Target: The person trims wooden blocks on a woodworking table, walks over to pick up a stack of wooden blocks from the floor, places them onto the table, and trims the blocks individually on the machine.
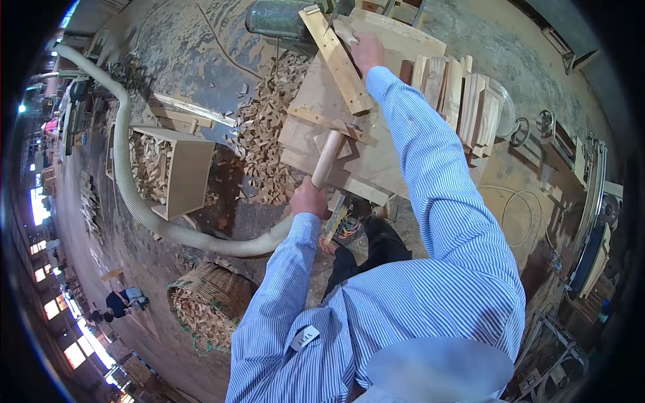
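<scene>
My left hand (309,199) is closed round the lower end of a round, light wooden piece (329,160) that slants up over the table's near edge. At the far side of the table (383,144), my right hand (367,52) has its fingers closed on a pale wood piece (345,31). Beside that hand a long wooden strip with holes (336,59) runs diagonally across the tabletop. A second strip (326,121) crosses near the round piece's upper end. Stacked wood blocks (453,94) stand to the right of my right forearm.
Wood offcuts (269,134) are heaped left of the table. A ribbed hose (124,154) curves past an offcut-filled box (191,174) toward the table's underside. A basket of scraps (211,302) sits lower left. Another person (121,302) is farther off at left. Machinery (591,215) stands at right.
</scene>
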A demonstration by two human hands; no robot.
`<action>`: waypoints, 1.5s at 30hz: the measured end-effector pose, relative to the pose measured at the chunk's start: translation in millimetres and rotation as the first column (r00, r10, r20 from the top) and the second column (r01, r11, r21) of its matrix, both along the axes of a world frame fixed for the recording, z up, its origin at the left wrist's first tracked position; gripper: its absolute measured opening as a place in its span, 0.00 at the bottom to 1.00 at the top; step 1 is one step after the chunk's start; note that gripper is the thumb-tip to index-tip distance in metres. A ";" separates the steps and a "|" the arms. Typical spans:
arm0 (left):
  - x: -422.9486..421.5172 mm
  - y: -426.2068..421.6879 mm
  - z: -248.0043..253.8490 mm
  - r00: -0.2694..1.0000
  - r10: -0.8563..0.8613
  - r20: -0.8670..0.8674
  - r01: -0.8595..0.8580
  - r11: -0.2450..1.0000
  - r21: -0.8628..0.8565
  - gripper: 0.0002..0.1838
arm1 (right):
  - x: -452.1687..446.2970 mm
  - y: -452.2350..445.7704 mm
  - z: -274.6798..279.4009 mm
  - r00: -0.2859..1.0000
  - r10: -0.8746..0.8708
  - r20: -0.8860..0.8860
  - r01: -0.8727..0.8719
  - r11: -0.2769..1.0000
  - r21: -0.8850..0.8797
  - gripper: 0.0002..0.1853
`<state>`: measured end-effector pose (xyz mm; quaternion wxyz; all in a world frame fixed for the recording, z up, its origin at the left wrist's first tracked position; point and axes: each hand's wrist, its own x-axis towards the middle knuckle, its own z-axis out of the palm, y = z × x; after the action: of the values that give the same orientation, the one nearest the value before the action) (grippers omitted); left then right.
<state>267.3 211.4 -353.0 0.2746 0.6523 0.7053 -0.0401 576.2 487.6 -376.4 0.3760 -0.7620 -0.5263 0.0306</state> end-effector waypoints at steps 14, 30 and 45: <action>-42.2 -35.9 3.3 0.999 -0.031 0.024 0.032 0.999 -0.015 0.20 | -48.5 -104.4 3.8 1.000 0.010 0.011 -0.009 0.996 -0.093 0.14; -90.4 -75.5 2.3 1.000 -0.024 0.015 0.025 0.999 -0.033 0.17 | -88.2 -70.0 5.2 0.991 0.134 0.025 -0.128 0.976 -0.177 0.14; -83.9 -68.2 -4.0 0.999 -0.031 0.011 0.032 0.997 -0.073 0.18 | -76.2 -31.4 6.1 0.988 0.152 0.001 -0.146 0.950 -0.278 0.18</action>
<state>183.3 143.1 -357.0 0.3010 0.6531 0.6917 -0.0671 500.1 456.2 -370.4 0.2566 -0.7656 -0.5768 0.1237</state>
